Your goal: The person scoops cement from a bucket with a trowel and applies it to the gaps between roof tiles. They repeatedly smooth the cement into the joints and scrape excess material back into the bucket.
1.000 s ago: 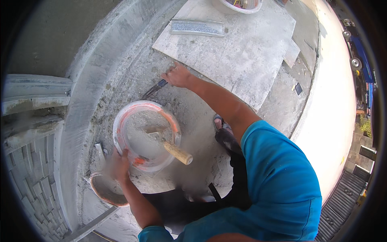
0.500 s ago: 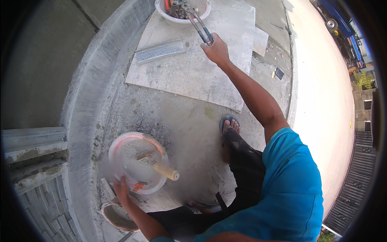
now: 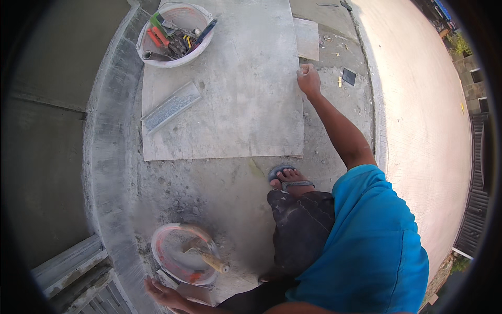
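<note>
My right hand (image 3: 308, 80) is held out over the right edge of a pale board, its fingers loosely bent with nothing visible in them. At the lower left my left hand (image 3: 163, 294) has its fingers stretched apart, just below a dusty white tub (image 3: 158, 252) with orange stains. A wooden-handled tool (image 3: 212, 261) rests across that tub; its head is dusty and hard to make out. On the board's far left corner sits a white basin (image 3: 167, 64) of hand tools. Blue-handled pliers (image 3: 204, 34) lean on its right rim, among orange and green handles.
The pale board (image 3: 251, 115) lies on rough concrete, with a grey metal channel piece (image 3: 172, 107) on it. A concrete kerb (image 3: 112, 152) runs along the left. To the right lie a small dark square (image 3: 349, 77) and a pale offcut (image 3: 307, 39). My sandalled foot (image 3: 290, 178) stands below the board.
The blue-handled pliers have left my right hand and now rest in the basin. That hand has moved right, away from the basin. My left hand has come off the tub's rim.
</note>
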The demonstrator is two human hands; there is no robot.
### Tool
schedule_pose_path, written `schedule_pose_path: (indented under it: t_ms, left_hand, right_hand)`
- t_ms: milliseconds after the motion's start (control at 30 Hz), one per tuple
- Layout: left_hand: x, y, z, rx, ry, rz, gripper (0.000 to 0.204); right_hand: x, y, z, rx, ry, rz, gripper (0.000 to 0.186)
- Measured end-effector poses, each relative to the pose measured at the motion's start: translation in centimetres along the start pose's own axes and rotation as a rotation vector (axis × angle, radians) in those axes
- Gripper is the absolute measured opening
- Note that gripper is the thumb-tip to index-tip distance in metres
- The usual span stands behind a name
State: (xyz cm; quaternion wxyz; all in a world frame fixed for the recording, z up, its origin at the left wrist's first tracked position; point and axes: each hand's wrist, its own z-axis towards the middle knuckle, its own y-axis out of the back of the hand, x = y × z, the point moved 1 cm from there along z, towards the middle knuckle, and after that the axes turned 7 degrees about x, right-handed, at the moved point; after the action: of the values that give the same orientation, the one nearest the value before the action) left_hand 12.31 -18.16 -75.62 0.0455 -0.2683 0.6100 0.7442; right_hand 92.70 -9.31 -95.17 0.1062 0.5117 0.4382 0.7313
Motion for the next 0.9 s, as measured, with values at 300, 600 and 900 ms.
schedule_pose_path:
  t_ms: [300, 600, 900]
  left_hand:
    - [-25.5, -22.8, -8.0, 0.947, 0.438, -1.147, 0.064]
    - [-33.3, -37.9, -11.4, 0.628, 1.152, -0.928, 0.058]
    - [-31.9, -39.2, -12.4, 0.568, 1.180, -1.034, 0.057]
  right_hand:
    - [-10.0, 0.8, 18.4, 0.062, -0.443, -0.147, 0.087]
    - [-8.9, -2.4, 22.7, 0.120, -0.618, 0.618, 0.084]
    - [-6.3, 1.1, 21.3, 0.091, -0.543, 0.415, 0.074]
